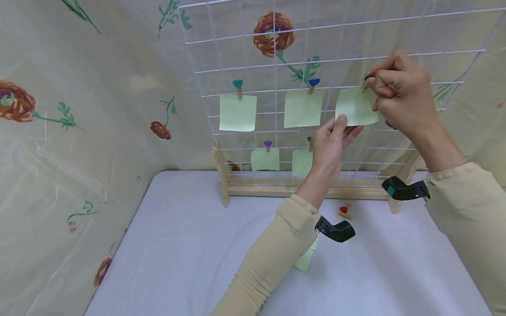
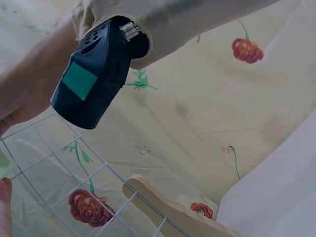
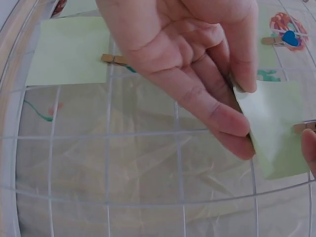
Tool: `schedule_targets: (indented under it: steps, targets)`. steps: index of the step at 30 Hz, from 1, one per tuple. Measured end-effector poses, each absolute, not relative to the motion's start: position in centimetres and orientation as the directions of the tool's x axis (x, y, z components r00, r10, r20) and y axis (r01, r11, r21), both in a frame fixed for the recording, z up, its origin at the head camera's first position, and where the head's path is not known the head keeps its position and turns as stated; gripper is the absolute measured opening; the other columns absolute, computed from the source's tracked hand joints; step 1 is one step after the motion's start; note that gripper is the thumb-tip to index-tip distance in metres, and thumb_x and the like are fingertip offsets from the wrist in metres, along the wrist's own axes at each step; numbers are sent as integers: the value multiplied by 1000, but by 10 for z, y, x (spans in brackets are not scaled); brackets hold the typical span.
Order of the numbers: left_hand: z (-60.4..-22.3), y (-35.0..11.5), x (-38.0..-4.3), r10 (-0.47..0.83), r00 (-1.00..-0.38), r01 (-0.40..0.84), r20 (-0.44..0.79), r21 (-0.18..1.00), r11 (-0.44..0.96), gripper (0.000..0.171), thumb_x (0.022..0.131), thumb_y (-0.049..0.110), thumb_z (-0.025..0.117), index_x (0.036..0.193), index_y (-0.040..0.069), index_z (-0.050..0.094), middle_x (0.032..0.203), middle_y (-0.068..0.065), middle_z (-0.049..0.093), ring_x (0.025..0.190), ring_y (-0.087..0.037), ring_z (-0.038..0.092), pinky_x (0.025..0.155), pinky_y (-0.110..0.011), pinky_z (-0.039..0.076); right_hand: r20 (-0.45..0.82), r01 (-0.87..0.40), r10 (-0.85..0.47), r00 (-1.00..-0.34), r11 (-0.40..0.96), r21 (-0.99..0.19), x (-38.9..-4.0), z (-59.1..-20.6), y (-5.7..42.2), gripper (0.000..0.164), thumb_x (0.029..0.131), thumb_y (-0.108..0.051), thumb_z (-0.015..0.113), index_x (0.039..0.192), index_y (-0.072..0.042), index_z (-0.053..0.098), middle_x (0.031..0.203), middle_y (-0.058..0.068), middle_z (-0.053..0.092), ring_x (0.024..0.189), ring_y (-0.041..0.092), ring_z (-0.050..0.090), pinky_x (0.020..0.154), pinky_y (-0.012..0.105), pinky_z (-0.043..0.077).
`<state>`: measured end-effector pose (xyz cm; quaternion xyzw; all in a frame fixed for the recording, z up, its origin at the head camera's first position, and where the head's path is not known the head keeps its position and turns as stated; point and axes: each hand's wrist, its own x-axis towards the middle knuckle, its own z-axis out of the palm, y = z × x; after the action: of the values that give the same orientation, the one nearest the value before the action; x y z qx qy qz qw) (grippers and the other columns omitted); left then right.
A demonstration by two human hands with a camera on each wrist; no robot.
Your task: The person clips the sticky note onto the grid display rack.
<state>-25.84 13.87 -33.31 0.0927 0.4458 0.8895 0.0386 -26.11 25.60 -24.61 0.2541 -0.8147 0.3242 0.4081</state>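
Note:
At the right of the grid, my left hand (image 1: 332, 142) pinches the lower-left edge of a pale green paper note (image 1: 356, 107) between thumb and fingers. My right hand (image 1: 407, 94) holds a small wooden clothespin (image 3: 302, 127) at that note's top edge; its fingers partly hide the peg. Whether the peg grips the wire cannot be told. The white wire grid (image 1: 276, 115) stands behind the note. Only a thumb tip and a sliver of the note (image 2: 6, 167) show in the left wrist view. The right wrist view shows my left hand's pinch close up.
Other green notes (image 1: 238, 113) hang from the grid by heart-topped clothespins (image 1: 237, 83). A wooden stand (image 1: 261, 190) supports it. On the white-covered table (image 1: 178, 245) lie more green notes (image 1: 304, 261), partly behind my left sleeve, and a clothespin with a red heart (image 1: 344, 210).

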Motion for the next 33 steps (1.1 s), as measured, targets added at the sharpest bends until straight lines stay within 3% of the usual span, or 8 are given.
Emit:
schedule_targets:
  steps: [33]
  targets:
    - [-332,136,-258,176,-975,0,134,796,-605,32,97,27,50,117,5,63,106,-3,66,100,-18,68,84,-26,55,829,-685,-153,-538,653,-324,-260,-248,252,41,79,22,49,49,1,31,90,-28,37,91,-9,50,52,1,40]
